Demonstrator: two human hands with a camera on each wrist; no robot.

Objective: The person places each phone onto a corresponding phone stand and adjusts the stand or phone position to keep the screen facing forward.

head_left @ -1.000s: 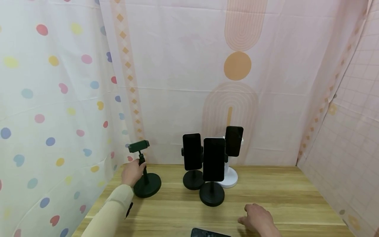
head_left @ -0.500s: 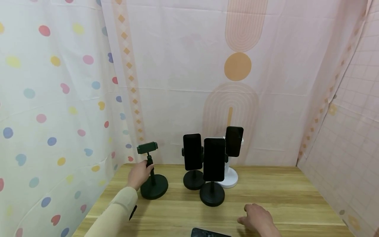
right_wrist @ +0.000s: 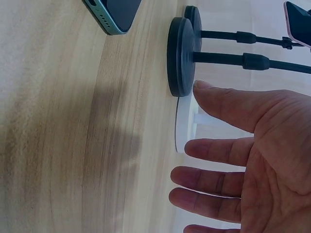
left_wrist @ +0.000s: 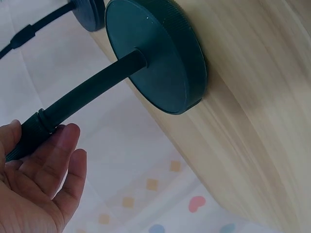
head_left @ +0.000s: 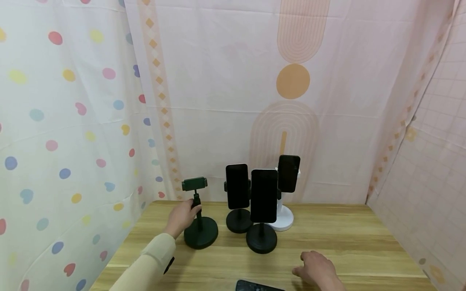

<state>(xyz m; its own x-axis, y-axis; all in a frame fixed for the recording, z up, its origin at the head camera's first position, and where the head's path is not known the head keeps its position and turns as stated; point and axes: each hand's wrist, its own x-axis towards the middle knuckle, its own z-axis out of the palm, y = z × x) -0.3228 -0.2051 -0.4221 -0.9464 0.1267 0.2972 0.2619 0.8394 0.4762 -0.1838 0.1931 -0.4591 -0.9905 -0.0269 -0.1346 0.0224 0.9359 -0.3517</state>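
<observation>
My left hand (head_left: 181, 218) grips the upper stem of a dark green phone stand (head_left: 201, 233) on the left part of the table. In the left wrist view, thumb and fingers close round its ribbed collar (left_wrist: 32, 137), and the round base (left_wrist: 160, 58) is at the wood. That stand's clamp (head_left: 194, 184) bears no phone. My right hand (head_left: 316, 270) hovers over the table at the front right, fingers extended and nothing in them. A phone (head_left: 256, 286) lies at the front edge of the head view, left of this hand; its greenish edge shows in the right wrist view.
Two black stands (head_left: 261, 239) and a white stand (head_left: 285, 219) are grouped mid-table, each with an upright dark-screened phone (head_left: 263, 196). Patterned curtains (head_left: 211, 81) hang behind the wooden table (head_left: 335, 230) and along both sides.
My left hand has moved the green stand rightward and slightly nearer me, towards the grouped stands, with its clamp turning more level. My right hand and the lying phone have stayed put.
</observation>
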